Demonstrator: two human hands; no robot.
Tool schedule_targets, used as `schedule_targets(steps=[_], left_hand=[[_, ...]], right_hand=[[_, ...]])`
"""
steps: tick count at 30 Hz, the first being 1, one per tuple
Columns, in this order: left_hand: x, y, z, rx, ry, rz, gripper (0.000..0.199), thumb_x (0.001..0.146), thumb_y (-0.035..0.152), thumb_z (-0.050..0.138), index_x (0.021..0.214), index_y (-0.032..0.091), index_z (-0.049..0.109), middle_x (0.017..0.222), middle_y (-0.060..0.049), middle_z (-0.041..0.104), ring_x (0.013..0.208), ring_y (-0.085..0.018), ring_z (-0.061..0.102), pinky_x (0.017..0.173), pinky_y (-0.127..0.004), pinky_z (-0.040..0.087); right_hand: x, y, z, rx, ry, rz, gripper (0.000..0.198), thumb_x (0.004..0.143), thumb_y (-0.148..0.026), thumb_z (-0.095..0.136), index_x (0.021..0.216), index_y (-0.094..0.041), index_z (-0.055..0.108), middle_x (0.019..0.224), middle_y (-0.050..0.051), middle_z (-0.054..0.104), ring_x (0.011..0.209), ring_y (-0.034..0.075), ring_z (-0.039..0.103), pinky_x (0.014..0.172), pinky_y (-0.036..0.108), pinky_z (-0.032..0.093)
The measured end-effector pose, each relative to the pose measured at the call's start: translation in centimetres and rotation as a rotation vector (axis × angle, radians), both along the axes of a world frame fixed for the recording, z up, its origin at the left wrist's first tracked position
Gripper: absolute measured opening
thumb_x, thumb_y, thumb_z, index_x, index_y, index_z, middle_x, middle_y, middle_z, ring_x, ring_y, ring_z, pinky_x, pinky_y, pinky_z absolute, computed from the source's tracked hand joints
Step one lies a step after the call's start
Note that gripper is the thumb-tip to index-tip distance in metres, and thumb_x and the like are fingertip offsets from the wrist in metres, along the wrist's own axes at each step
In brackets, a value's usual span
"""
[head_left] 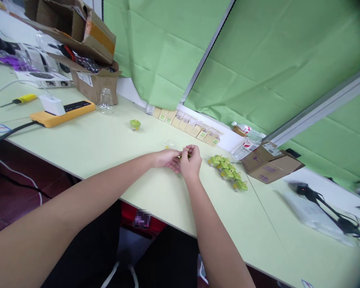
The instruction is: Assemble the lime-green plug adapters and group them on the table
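Over the pale table, my left hand (168, 159) and my right hand (191, 161) meet with their fingers closed around a small green piece (185, 156), mostly hidden by the fingers. Just behind my left hand lies a clear plastic dome (169, 144) with a bit of yellow by it. To the right of my hands, several green-topped clear containers (227, 173) with loops on top stand in a cluster. One more green-topped container (135, 125) sits alone to the left, farther back.
Small cardboard boxes (184, 123) line the wall. An orange power strip (63, 114), a yellow screwdriver (25, 99), a clear jar (106, 101) and open cartons (93, 82) occupy the left. Rightward are plastic bottles (246, 148), a carton (270, 163) and a black strap (327, 208).
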State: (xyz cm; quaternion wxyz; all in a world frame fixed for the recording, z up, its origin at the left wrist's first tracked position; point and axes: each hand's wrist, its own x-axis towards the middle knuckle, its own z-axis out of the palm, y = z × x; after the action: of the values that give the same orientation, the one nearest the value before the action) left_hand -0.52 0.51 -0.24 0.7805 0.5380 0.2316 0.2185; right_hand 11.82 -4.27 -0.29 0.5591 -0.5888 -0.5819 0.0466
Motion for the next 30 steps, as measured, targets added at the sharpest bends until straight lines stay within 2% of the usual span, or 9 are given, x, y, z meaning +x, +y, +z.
schedule_targets(steps=[6,12,15,19,21,30], left_hand=[[0.5,-0.2,-0.7,-0.078,-0.129,-0.012,0.033,0.090,0.044,0.057,0.104,0.015,0.066,0.081,-0.008,0.067,0.074,-0.016,0.064,0.073,-0.030,0.052],[0.1,0.4,-0.6,-0.153,-0.138,-0.001,0.019,0.087,0.032,0.062,0.087,0.013,0.064,0.079,-0.007,0.066,0.072,-0.014,0.062,0.076,-0.028,0.051],[-0.1,1.0,-0.6,-0.204,-0.161,0.106,0.021,0.088,0.031,0.054,0.085,0.013,0.063,0.080,-0.007,0.066,0.066,-0.014,0.059,0.070,-0.027,0.051],[-0.4,1.9,-0.6,-0.246,-0.207,0.294,0.030,0.087,0.031,0.042,0.089,0.011,0.065,0.077,-0.008,0.065,0.055,-0.013,0.053,0.056,-0.026,0.047],[-0.6,2.2,-0.6,-0.257,-0.211,0.346,0.032,0.086,0.032,0.041,0.090,0.010,0.065,0.075,-0.008,0.064,0.053,-0.012,0.052,0.054,-0.025,0.046],[-0.6,2.0,-0.6,-0.231,-0.125,0.337,0.038,0.091,0.042,0.044,0.085,0.012,0.065,0.073,-0.006,0.061,0.051,-0.010,0.047,0.049,-0.023,0.041]], right_hand=[[-0.3,0.0,0.1,0.008,0.042,-0.041,0.015,0.089,-0.033,0.048,0.096,-0.021,0.054,0.082,0.001,0.063,0.073,0.016,0.059,0.071,0.029,0.044],[0.2,-0.1,0.8,0.109,0.025,-0.086,0.018,0.089,-0.036,0.050,0.096,-0.020,0.055,0.081,0.001,0.061,0.073,0.015,0.056,0.072,0.029,0.045],[0.7,-0.1,1.0,0.127,0.051,-0.113,0.019,0.089,-0.037,0.050,0.096,-0.020,0.055,0.082,0.002,0.061,0.072,0.015,0.056,0.071,0.029,0.044],[1.1,0.2,0.6,0.084,0.086,-0.087,0.021,0.089,-0.039,0.050,0.095,-0.020,0.053,0.079,0.001,0.059,0.064,0.014,0.053,0.064,0.027,0.042],[1.1,0.4,0.4,0.055,0.091,-0.070,0.020,0.088,-0.039,0.050,0.095,-0.020,0.053,0.079,0.001,0.059,0.061,0.013,0.052,0.061,0.027,0.041],[1.6,0.5,0.2,-0.025,0.086,-0.097,0.017,0.084,-0.035,0.051,0.088,-0.020,0.056,0.077,0.000,0.059,0.058,0.013,0.050,0.060,0.027,0.039]])
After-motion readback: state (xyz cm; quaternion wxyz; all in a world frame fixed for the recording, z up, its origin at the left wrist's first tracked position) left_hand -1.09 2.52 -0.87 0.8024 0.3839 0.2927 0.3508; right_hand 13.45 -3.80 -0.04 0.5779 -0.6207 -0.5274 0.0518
